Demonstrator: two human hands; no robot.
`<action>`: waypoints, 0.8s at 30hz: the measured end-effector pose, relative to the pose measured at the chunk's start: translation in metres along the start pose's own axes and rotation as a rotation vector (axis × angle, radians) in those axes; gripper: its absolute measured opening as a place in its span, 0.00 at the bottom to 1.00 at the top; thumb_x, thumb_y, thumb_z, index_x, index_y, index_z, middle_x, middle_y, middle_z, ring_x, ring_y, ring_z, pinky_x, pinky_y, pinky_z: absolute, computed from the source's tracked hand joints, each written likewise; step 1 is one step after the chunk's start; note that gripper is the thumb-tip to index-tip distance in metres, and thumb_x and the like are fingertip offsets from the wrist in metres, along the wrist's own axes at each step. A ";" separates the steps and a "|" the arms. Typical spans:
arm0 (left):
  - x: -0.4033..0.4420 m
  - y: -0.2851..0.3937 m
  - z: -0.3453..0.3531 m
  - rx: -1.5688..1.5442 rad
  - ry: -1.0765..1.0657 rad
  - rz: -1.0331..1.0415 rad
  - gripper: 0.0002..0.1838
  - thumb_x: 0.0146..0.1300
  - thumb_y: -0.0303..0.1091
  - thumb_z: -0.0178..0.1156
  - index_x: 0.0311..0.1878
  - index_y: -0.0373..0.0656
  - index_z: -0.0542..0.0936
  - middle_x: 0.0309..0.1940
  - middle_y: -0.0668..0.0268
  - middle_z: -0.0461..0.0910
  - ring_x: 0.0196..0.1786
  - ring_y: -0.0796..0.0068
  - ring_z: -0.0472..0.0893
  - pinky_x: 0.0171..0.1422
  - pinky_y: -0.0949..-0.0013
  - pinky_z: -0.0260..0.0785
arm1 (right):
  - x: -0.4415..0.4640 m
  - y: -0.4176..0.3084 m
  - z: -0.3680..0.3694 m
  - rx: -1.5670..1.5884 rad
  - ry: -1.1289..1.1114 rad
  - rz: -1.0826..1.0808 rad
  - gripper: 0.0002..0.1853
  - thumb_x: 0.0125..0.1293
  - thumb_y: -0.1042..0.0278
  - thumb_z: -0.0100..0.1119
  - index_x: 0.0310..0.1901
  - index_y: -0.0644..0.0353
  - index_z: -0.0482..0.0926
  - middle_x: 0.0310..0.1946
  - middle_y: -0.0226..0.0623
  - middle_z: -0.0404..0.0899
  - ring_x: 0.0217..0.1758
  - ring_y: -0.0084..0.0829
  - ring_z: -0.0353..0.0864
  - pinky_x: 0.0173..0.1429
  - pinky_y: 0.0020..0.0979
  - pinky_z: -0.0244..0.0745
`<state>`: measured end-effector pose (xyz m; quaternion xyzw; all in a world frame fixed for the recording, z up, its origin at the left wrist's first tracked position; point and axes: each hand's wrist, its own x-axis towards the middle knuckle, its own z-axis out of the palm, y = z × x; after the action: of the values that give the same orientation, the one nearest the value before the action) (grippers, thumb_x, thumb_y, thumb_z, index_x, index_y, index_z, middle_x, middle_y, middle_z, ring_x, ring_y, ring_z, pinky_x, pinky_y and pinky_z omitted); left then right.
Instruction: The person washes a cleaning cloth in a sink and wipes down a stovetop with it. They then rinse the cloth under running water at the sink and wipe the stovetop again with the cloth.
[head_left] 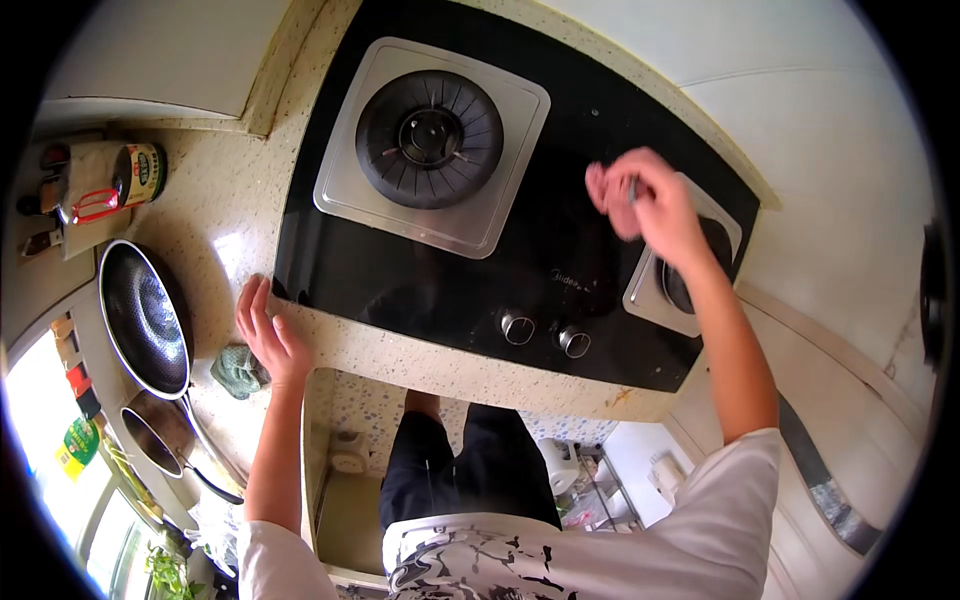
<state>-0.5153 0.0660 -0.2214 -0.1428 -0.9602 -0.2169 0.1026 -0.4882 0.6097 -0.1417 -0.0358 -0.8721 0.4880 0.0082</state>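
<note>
My right hand (pixel 662 205) is raised over the right part of the black glass gas stove (pixel 430 315), smeared by motion. Its fingers are closed on a crumpled, pinkish cloth (pixel 615 202), partly hidden by the hand. Beneath the forearm lies the right burner (pixel 680 285) on its square metal plate. My left hand (pixel 270 335) rests on the speckled counter (pixel 365 345) by the stove's left front corner, fingers stretched out and holding nothing. A crumpled dark green cloth (pixel 238 370) lies right beside that wrist.
The left burner (pixel 430 138) has a black ring on a metal plate. Two knobs (pixel 517 327) sit at the stove's front. Left on the counter are a black frying pan (pixel 146 318), a small saucepan (pixel 158 432) and a labelled jar (pixel 143 173). A wall rises behind the stove.
</note>
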 end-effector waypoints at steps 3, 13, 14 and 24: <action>0.000 0.000 0.001 0.007 0.005 -0.007 0.34 0.86 0.57 0.35 0.69 0.40 0.79 0.70 0.52 0.78 0.74 0.48 0.75 0.81 0.47 0.60 | 0.063 0.014 -0.012 -0.174 0.130 0.046 0.11 0.69 0.86 0.50 0.43 0.65 0.83 0.39 0.42 0.83 0.45 0.34 0.87 0.50 0.32 0.79; 0.000 0.003 0.000 0.024 0.003 -0.022 0.34 0.85 0.56 0.35 0.69 0.40 0.80 0.70 0.52 0.78 0.74 0.49 0.75 0.80 0.48 0.60 | 0.114 0.050 0.015 -0.791 0.261 -0.297 0.13 0.63 0.79 0.65 0.48 0.56 0.88 0.41 0.39 0.82 0.47 0.48 0.83 0.53 0.45 0.81; 0.000 0.003 -0.001 0.029 0.001 -0.024 0.33 0.85 0.56 0.35 0.69 0.40 0.80 0.70 0.52 0.78 0.74 0.49 0.75 0.80 0.48 0.60 | 0.111 0.050 0.015 -0.765 0.251 -0.290 0.13 0.63 0.80 0.65 0.48 0.55 0.88 0.41 0.39 0.82 0.46 0.48 0.83 0.52 0.45 0.81; -0.002 -0.002 0.002 0.023 0.005 -0.004 0.32 0.85 0.54 0.37 0.70 0.39 0.80 0.71 0.53 0.78 0.75 0.49 0.74 0.81 0.48 0.59 | -0.006 0.008 0.044 -0.526 0.036 -0.293 0.17 0.55 0.85 0.66 0.47 0.60 0.87 0.42 0.37 0.82 0.43 0.45 0.81 0.50 0.41 0.81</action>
<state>-0.5144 0.0649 -0.2242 -0.1391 -0.9627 -0.2064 0.1063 -0.4844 0.5756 -0.1714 0.0809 -0.9642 0.2383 0.0842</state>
